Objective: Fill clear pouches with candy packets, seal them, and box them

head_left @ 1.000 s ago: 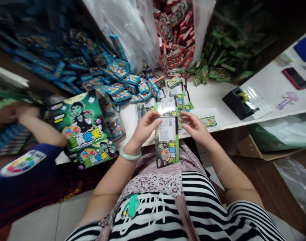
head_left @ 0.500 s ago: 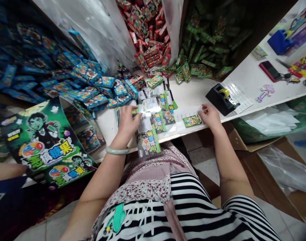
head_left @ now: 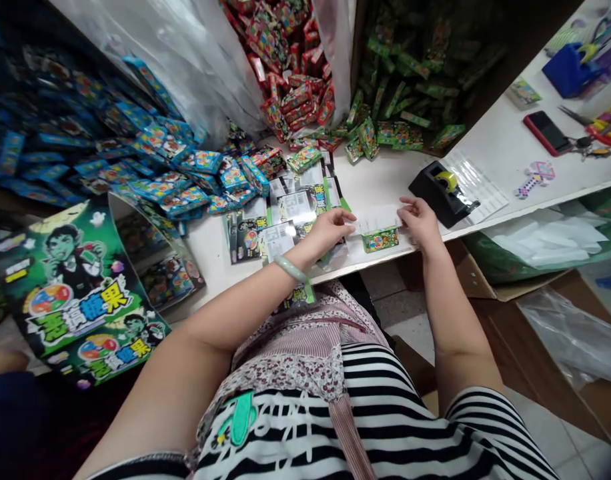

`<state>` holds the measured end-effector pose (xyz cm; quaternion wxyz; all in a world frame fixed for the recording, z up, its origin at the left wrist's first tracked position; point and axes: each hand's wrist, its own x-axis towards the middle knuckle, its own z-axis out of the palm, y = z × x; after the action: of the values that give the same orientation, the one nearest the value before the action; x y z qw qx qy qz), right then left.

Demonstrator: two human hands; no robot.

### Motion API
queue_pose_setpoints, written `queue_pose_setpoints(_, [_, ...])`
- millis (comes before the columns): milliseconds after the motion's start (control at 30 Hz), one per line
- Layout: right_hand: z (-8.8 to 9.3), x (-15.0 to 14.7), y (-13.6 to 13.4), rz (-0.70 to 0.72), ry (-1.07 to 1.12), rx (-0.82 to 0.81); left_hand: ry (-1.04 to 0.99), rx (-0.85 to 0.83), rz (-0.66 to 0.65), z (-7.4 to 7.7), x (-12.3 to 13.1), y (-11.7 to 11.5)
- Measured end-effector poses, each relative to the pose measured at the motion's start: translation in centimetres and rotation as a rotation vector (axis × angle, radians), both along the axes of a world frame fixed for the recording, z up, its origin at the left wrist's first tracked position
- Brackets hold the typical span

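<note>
A small green candy box [head_left: 380, 239] stands near the table's front edge, between my two hands. Thin clear plastic film [head_left: 370, 223] shows around and behind it; its outline is hard to make out. My left hand [head_left: 329, 231], with a pale bangle at the wrist, reaches across to the film's left end, thumb and fingers drawn together there. At the right end, my right hand [head_left: 419, 223] has its fingers bent and pinched beside the box. Under my left forearm lie overlapping printed black-and-green cards or bags [head_left: 280, 235].
Blue candy boxes [head_left: 195, 180] spill out at left, red ones [head_left: 300, 93] and green ones [head_left: 385, 133] behind. A black tape dispenser [head_left: 443, 193] stands right of my hand, beyond it a phone [head_left: 546, 133]. A printed display box [head_left: 80, 287] is at left, near another person's arm.
My left hand has moved right, from the printed cards to the film beside the green box. The green box now shows more upright. My right hand stays close by.
</note>
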<state>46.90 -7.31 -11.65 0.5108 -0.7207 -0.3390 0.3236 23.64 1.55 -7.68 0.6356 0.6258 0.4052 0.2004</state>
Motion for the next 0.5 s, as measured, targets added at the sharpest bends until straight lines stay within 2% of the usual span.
queue_pose_setpoints(200, [0.1, -0.2, 0.7, -0.027, 0.030, 0.089, -0.070, -0.061, 0.162, 0.1, 1.3, 1.0])
queue_pose_setpoints(367, [0.3, -0.7, 1.2, -0.045, 0.221, 0.126, -0.064, -0.165, 0.237, -0.1, 1.4, 1.1])
queue_pose_setpoints(500, [0.6, -0.9, 1.0, 0.011, 0.195, 0.145, -0.040, -0.055, 0.236, -0.5, 1.5, 1.1])
